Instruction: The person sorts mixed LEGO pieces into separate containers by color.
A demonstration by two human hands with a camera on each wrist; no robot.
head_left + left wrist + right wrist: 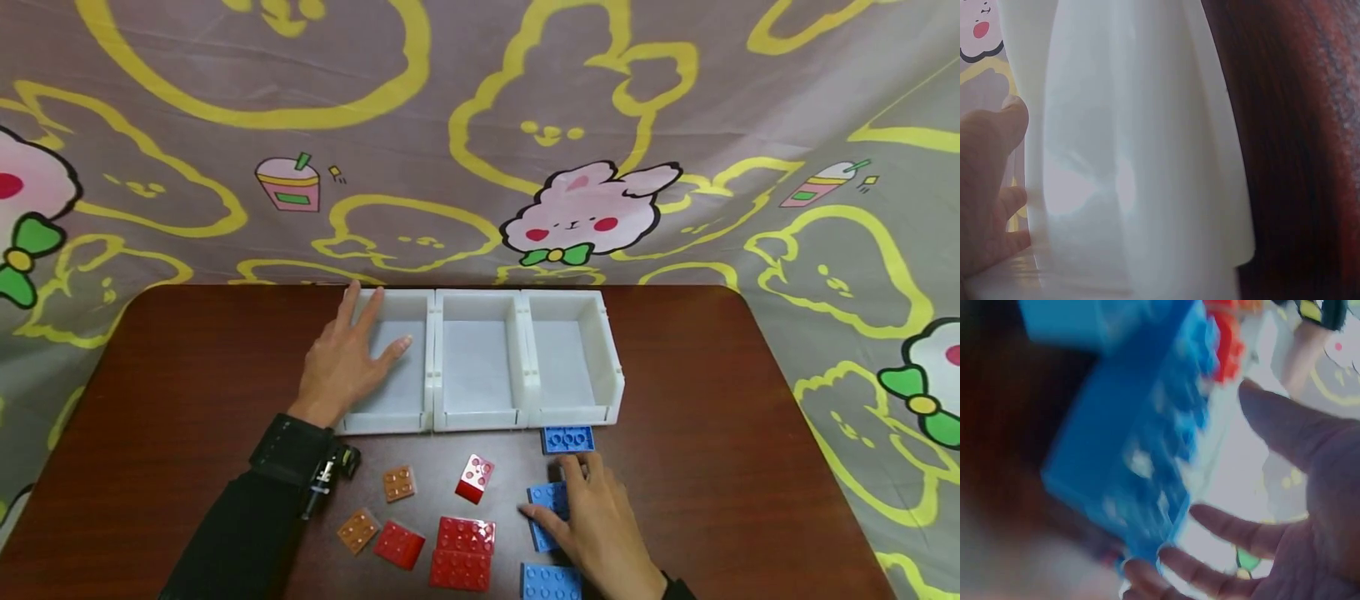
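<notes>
Right now the right hand [600, 525] is down at the near edge of the surface [750, 467], fingers curling onto a blue building brick [546, 500], thumb on its left side; the right wrist view, blurred, shows that blue brick [1129, 444] against the fingertips with the palm spread behind it. I read this as the pick-up step: the grip is closing but not clearly complete. Two more blue bricks sit close, one just nearer the person [551, 581] and one just beyond the fingers [567, 438], right in front of the tray.

Left of that, a cluster of red bricks [465, 554], a red slope piece [399, 545], a red-and-white brick [476, 478] tipped on its edge, and two small orange bricks [398, 483] and [357, 530] lie loose.

Further out, the left hand [348, 358] rests open, fingers straight, on the left compartment of the white three-compartment tray [480, 417], steadying it; the left wrist view shows fingers [997, 169] against the white wall [1135, 156]. All three compartments hold nothing.

Next move, as I judge it, calls for a firm pinch, a clean lift over the tray's front lip, and a choice of compartment.

Beyond, the dark reddish-brown wood-look surface meets a grey cloth backdrop [480, 125] printed with yellow outlines and pink bunnies.
</notes>
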